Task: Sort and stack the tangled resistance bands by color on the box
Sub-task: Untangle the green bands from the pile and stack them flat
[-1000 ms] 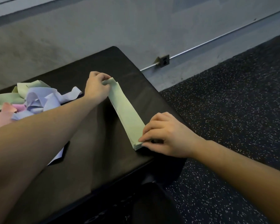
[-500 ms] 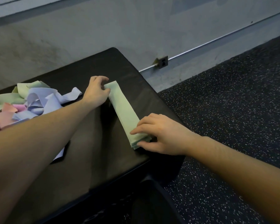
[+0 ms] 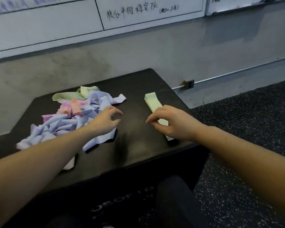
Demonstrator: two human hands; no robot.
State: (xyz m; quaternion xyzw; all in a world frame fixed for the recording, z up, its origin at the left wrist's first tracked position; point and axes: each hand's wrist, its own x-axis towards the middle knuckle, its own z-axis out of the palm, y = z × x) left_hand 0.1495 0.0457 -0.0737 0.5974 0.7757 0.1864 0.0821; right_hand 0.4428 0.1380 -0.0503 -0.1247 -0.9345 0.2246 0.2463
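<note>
Head view: both hands hang loose and hold nothing, left hand (image 3: 105, 120) beside the tangled bands (image 3: 76, 116), right hand (image 3: 169, 123) over the flat green stack (image 3: 152, 101) on the box (image 3: 138, 145). Best next: tease one thin, limp strip free (lilac looks plentiful), pulling slowly to avoid knots.

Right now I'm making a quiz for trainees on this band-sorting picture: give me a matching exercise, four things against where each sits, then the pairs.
Things:
1. green stack
2. tangled pile
3. left hand
4. wall socket

Places:
A. low on the wall, behind the box's right corner
B. at the pile's right edge, fingers spread, holding nothing
C. left half of the black box
D. right side of the box, partly under the right hand

Pairs: 1-D, 2-C, 3-B, 4-A
</note>
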